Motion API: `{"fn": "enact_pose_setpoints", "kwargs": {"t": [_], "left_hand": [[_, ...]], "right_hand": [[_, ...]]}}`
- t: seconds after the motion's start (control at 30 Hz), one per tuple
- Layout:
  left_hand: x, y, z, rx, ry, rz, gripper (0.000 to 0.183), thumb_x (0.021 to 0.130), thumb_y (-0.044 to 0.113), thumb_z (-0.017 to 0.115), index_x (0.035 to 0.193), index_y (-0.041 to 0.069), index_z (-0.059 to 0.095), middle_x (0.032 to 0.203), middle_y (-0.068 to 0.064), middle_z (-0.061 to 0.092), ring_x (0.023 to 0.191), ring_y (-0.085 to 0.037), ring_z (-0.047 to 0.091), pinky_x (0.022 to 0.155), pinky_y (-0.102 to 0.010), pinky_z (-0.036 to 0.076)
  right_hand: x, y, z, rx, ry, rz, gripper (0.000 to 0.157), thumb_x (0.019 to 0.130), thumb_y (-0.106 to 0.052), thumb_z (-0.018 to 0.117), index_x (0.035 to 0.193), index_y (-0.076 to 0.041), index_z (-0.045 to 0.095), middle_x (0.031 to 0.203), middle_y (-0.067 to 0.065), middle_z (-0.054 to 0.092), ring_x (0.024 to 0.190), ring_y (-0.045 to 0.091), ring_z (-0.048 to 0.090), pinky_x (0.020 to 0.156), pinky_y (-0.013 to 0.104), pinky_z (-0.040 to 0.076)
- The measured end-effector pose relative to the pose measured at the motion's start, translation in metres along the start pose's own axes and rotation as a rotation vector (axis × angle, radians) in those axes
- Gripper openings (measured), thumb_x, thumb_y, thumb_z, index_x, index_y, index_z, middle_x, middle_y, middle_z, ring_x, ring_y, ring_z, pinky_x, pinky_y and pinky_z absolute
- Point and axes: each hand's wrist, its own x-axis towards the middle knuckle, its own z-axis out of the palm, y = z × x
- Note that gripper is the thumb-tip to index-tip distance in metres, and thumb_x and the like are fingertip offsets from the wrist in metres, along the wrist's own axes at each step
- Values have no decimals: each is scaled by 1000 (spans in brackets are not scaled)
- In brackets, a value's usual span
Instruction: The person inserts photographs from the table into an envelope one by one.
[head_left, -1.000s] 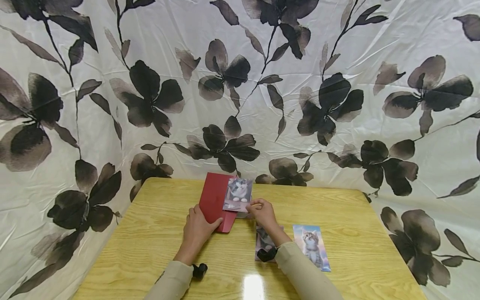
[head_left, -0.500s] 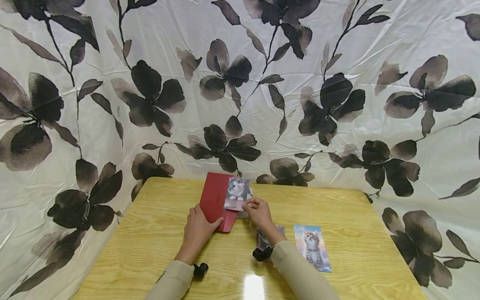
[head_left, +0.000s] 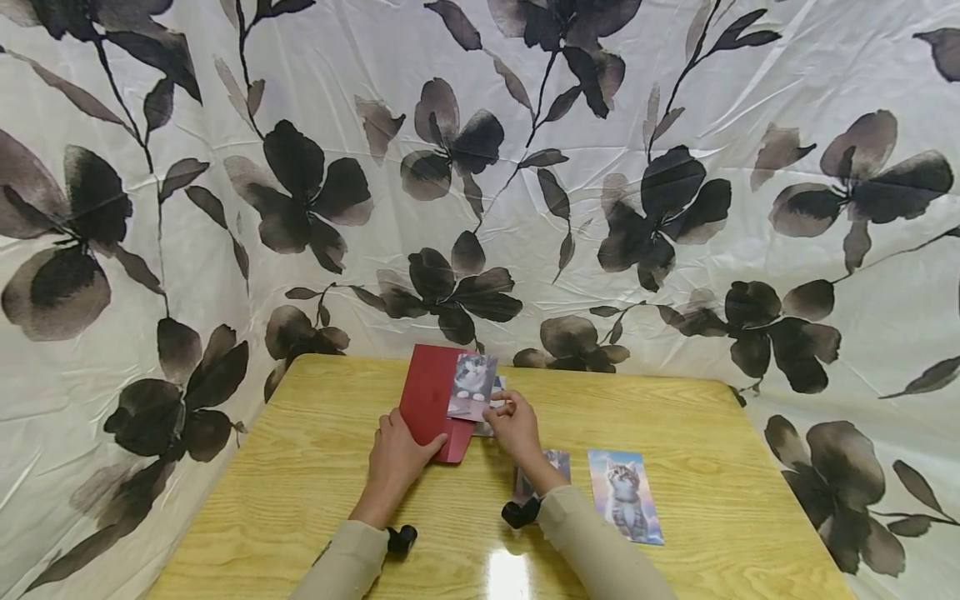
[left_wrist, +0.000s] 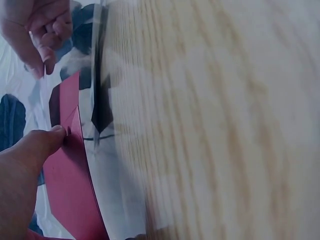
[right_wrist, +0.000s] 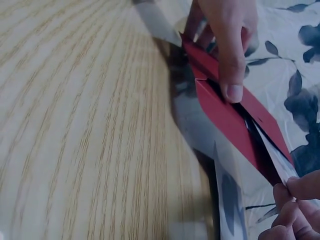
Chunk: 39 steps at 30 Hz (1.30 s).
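My left hand (head_left: 397, 454) grips a red envelope (head_left: 423, 396) over the far middle of the table, its thumb lying along the flap side. In the right wrist view that thumb presses at the mouth of the envelope (right_wrist: 225, 117), which gapes. My right hand (head_left: 516, 423) pinches the lower right corner of a picture card (head_left: 471, 385) showing a grey-and-white kitten. In the right wrist view the card (right_wrist: 276, 156) sits partly inside the envelope's mouth. Behind it shows part of another picture (head_left: 483, 430); whether it is a separate card I cannot tell.
On the wooden table (head_left: 285, 500), a card with a tabby kitten (head_left: 624, 493) lies to the right. Another picture card (head_left: 558, 467) is partly hidden under my right forearm. A floral curtain (head_left: 555, 250) hangs behind the table's far edge.
My right hand has shifted slightly left, bringing the kitten card further over and into the red envelope. The left hand and the envelope have stayed almost still.
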Motion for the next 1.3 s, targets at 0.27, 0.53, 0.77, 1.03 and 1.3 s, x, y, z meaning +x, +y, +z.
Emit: {"fn": "enact_pose_setpoints", "kwargs": {"t": [0.27, 0.53, 0.77, 1.03, 1.3], "left_hand": [[0, -1, 2, 2, -2, -7, 101, 83, 53, 90, 144, -13, 43, 124, -30, 54, 108, -45, 62, 90, -60, 57], [0, 1, 1, 15, 5, 1, 102, 82, 53, 90, 143, -13, 43, 124, -30, 54, 107, -46, 62, 89, -60, 58], [0, 2, 0, 29, 19, 17, 101, 83, 53, 91, 143, -14, 44, 122, -30, 55, 106, -46, 63, 89, -59, 58], [-1, 2, -1, 22, 24, 24, 100, 83, 52, 91, 141, -14, 44, 121, -30, 55, 104, -46, 63, 88, -59, 58], [-1, 2, -1, 9, 25, 19, 100, 83, 51, 91, 141, -14, 44, 122, -30, 54, 105, -46, 62, 89, -60, 58]], "right_hand": [[3, 1, 7, -49, 24, -7, 39, 95, -6, 76, 133, -5, 67, 85, 10, 77, 64, 11, 61, 64, 29, 48], [4, -5, 13, -79, 11, -25, 39, 97, -5, 75, 135, -5, 66, 87, 14, 77, 65, 11, 59, 62, 29, 46], [10, -5, 20, -111, -6, -43, 37, 97, -6, 77, 133, -5, 67, 83, 10, 77, 68, 9, 62, 68, 29, 51], [15, -9, 24, -128, -47, -28, 37, 98, -7, 77, 133, -3, 66, 81, 7, 73, 61, 10, 57, 59, 26, 46], [19, -11, 31, -127, -72, -17, 37, 100, -10, 77, 134, -2, 66, 79, 5, 71, 56, 9, 57, 54, 25, 47]]}}
